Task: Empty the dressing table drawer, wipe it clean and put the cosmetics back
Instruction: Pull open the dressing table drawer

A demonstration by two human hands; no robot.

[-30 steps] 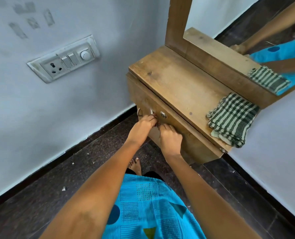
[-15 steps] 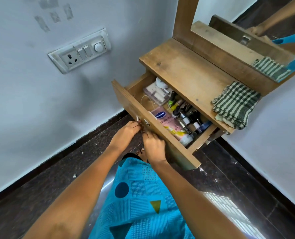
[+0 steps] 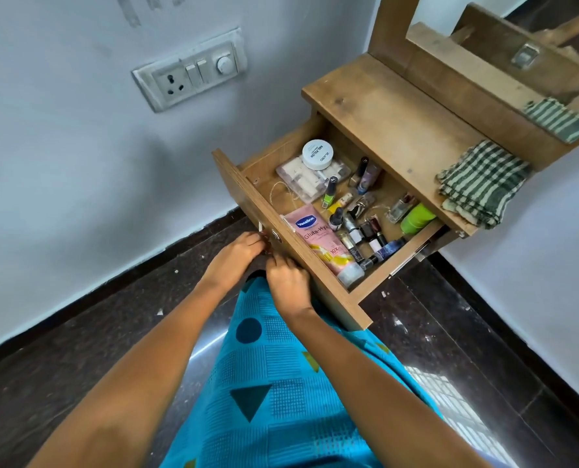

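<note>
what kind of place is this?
Probably a home bedroom or dressing corner: wooden dressing table with mirror, open drawer full of cosmetics, wall switchboard beside it.

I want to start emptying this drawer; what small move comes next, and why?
Probably release the drawer and lift out the pink tube: it stands open and full, left hand and right hand hold its front, the tube lies nearest.

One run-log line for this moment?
wooden drawer open, cosmetics inside | left hand, right hand at handle | green checked cloth on tabletop
</note>
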